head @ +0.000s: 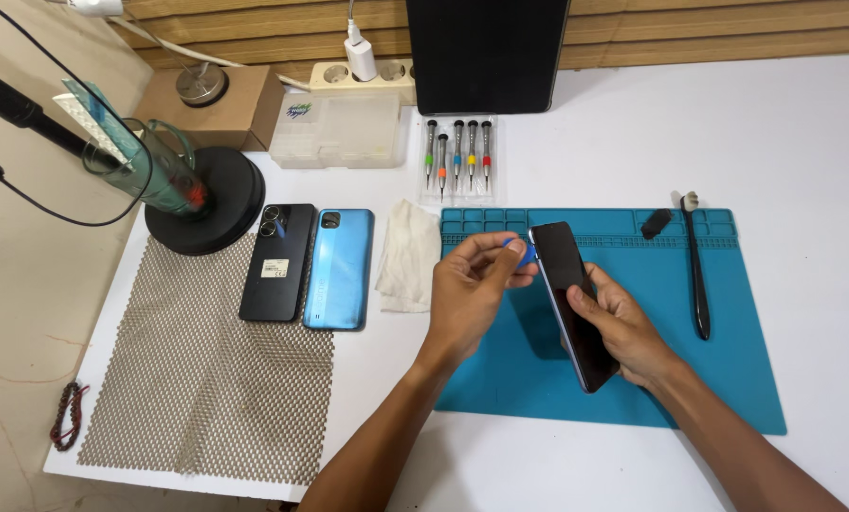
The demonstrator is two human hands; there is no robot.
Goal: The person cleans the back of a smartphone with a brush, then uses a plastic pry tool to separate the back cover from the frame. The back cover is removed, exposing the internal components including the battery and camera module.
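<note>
My right hand (623, 332) holds a dark smartphone (568, 294) on its edge, tilted, above the teal work mat (728, 360). My left hand (470, 289) pinches a small blue pick (519, 250) and presses it against the phone's upper left edge. Both hands hover over the left half of the mat.
A black phone (277, 263) and a blue phone (339, 268) lie face down left of a white cloth (410, 256). A screwdriver set (457, 156), a clear plastic box (337, 130), a black brush (697, 270), a mesh pad (211, 379) and a round black stand (206, 201) surround the mat.
</note>
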